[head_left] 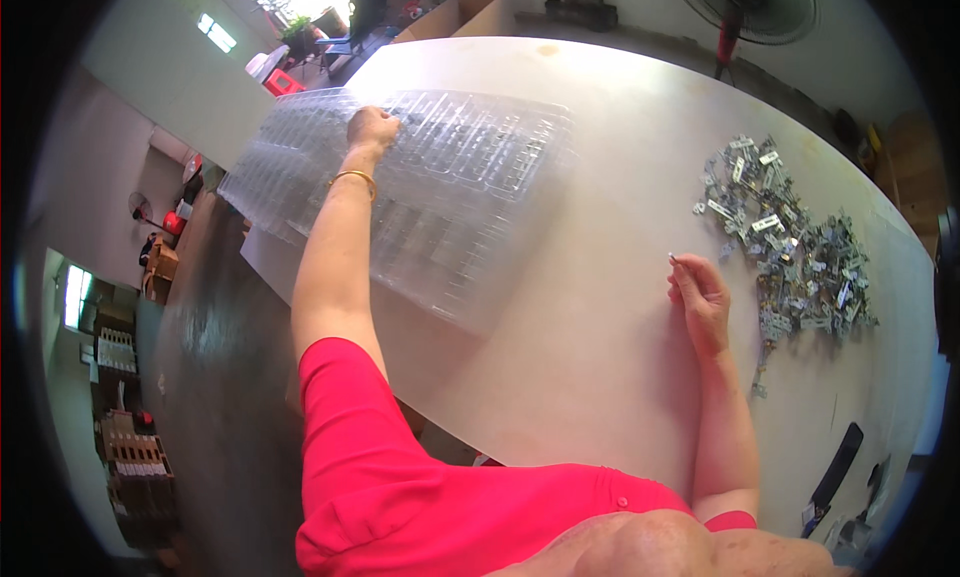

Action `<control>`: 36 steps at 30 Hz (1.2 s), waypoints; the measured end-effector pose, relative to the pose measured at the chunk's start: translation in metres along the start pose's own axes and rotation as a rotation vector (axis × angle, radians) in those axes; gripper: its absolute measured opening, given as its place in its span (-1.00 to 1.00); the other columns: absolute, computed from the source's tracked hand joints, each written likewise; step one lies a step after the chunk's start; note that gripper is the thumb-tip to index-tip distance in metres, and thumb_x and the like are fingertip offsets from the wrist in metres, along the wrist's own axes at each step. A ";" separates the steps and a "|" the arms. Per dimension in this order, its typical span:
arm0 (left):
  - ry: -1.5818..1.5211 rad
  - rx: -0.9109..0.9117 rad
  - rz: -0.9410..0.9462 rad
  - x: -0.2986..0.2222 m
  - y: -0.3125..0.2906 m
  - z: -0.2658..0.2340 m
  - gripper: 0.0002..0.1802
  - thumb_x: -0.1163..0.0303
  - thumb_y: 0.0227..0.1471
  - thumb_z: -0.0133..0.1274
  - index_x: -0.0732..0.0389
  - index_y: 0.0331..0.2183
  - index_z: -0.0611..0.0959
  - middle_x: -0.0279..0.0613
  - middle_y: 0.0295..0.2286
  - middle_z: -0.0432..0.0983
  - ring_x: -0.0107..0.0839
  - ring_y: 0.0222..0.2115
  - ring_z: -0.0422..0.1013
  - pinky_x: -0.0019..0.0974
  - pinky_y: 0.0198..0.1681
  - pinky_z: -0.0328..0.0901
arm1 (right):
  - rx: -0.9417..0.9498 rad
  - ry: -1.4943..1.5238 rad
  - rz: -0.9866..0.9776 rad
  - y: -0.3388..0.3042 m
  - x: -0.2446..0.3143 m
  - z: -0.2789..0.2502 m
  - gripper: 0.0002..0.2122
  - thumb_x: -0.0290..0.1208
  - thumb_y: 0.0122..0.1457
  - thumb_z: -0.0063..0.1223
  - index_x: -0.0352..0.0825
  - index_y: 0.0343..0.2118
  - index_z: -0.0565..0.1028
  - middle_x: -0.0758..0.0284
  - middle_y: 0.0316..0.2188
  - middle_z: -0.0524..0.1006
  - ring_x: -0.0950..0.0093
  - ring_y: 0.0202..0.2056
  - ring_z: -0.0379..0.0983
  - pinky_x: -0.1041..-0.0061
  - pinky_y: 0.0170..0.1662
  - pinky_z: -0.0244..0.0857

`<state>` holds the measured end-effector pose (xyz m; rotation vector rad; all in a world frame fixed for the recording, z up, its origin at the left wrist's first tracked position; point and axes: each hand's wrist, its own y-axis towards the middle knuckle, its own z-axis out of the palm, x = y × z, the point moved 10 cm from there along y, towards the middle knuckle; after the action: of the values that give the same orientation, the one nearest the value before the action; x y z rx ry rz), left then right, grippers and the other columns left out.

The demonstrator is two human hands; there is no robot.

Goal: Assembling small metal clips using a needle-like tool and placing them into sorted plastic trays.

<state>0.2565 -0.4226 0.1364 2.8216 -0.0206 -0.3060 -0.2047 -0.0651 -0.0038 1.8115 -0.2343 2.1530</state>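
Note:
My left hand [372, 129] reaches over the far part of a clear plastic tray [470, 147] with rows of narrow compartments. Its fingers are bent closed, and whatever they hold is hidden. Small grey pieces sit in many of the compartments. Another clear tray [430, 267] lies nearer to me, partly under or against the first. On the right, my right hand [702, 302] is raised by the table surface, thumb and fingers pinching a small metal part [673, 259]. Beside it spreads a loose pile of small metal parts [790, 247], silvery with some brass-coloured bits.
The pale table [590, 377] carries everything. A long dark tool [838, 467] lies at its near right edge. Beyond the far edge stand a fan [745, 7] and an open cardboard box [470, 17]. A red stool [284, 84] is on the floor at the far left.

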 end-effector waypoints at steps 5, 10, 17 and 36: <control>-0.089 -0.061 0.177 -0.036 0.001 -0.022 -0.73 0.25 -0.17 0.10 0.20 -0.46 0.76 0.01 -0.46 0.65 -0.17 -0.36 0.60 -0.16 -0.25 0.42 | 0.018 -0.126 0.005 0.003 -0.001 0.006 -0.90 -0.46 0.26 0.09 -0.28 -0.21 0.58 0.48 -0.43 0.53 0.71 -0.42 0.41 0.69 -0.36 0.31; -0.135 -0.076 0.412 -0.160 -0.046 -0.062 -0.80 0.32 -0.08 0.14 0.21 -0.42 0.74 -0.03 -0.41 0.64 -0.22 -0.34 0.57 -0.24 -0.22 0.40 | 0.091 -0.127 -0.090 0.005 0.001 0.018 -0.91 -0.54 0.21 0.11 -0.31 -0.24 0.59 0.45 -0.43 0.54 0.68 -0.39 0.42 0.65 -0.33 0.33; -0.517 0.085 0.881 -0.361 -0.172 -0.039 -0.90 0.40 -0.07 0.15 0.23 -0.48 0.66 -0.03 -0.46 0.54 -0.14 -0.41 0.50 -0.17 -0.27 0.37 | 0.160 -0.382 -0.352 -0.006 0.029 0.032 -0.92 -0.50 0.15 0.17 -0.24 -0.28 0.59 0.34 -0.42 0.58 0.50 -0.44 0.51 0.53 -0.38 0.38; -0.204 0.316 1.025 -0.482 -0.262 0.112 -0.81 0.50 -0.05 0.12 0.18 -0.29 0.55 -0.13 -0.24 0.53 -0.08 -0.12 0.41 -0.12 -0.02 0.26 | 0.186 -0.533 -0.477 -0.013 0.030 0.038 -0.94 -0.35 0.15 0.12 -0.17 -0.36 0.56 0.36 -0.39 0.58 0.27 -0.32 0.53 0.29 -0.26 0.40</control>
<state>-0.2428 -0.1836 0.0541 2.6128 -1.5873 -0.3444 -0.1697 -0.0616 0.0316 2.2400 0.2695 1.3861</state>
